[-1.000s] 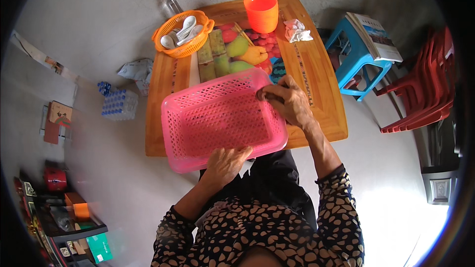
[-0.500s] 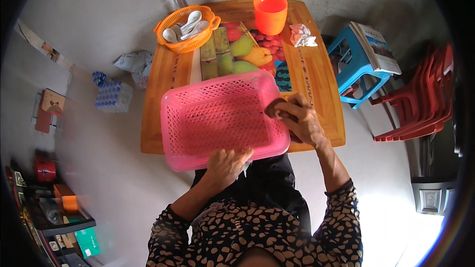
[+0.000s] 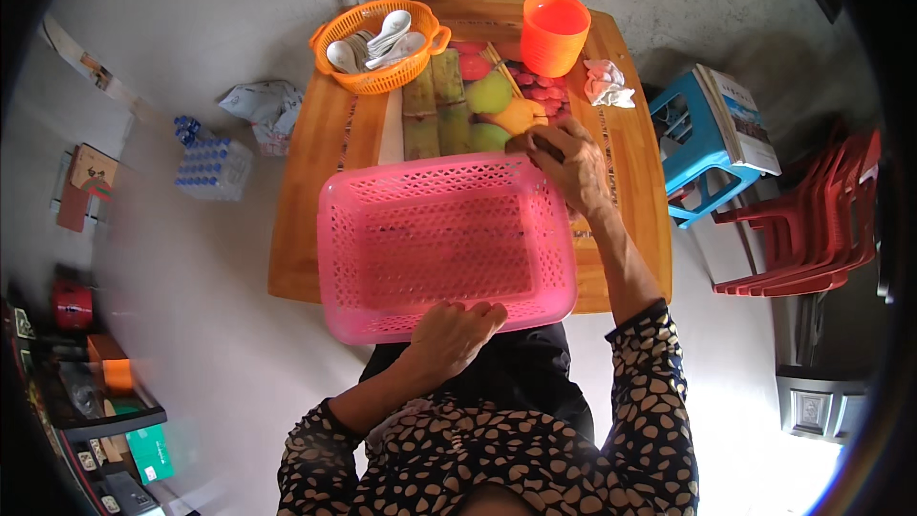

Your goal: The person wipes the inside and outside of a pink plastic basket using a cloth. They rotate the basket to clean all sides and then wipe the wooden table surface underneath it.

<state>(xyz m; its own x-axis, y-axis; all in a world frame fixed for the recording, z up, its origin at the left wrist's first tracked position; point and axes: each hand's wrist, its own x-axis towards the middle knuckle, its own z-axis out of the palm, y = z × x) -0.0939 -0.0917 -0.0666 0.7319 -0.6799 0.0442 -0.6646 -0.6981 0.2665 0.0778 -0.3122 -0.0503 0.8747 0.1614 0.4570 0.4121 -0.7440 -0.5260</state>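
A pink plastic basket (image 3: 449, 313), rectangular with a lattice of holes, rests at the near side of the wooden table. Its near edge juts out over my lap. My left hand (image 3: 454, 339) grips that near rim with curled fingers. At the basket's far right corner, my right hand (image 3: 576, 170) pinches a small brown pad (image 3: 519, 143) against the rim. Whether the pad is a sponge or a folded cloth I cannot make out. Nothing lies inside the basket; the table top shows through its holes.
On the wooden table (image 3: 301, 229), an orange colander (image 3: 377, 82) holds white spoons at the far left. Stacked orange bowls (image 3: 554, 43) and a crumpled tissue (image 3: 607, 84) are at the far right. A blue stool (image 3: 702, 182) with magazines and stacked red chairs (image 3: 812, 239) stand rightward.
My right hand has moved with the brown pad from the basket's right side up to its far right corner. The basket has turned slightly; my left hand still grips the near rim.
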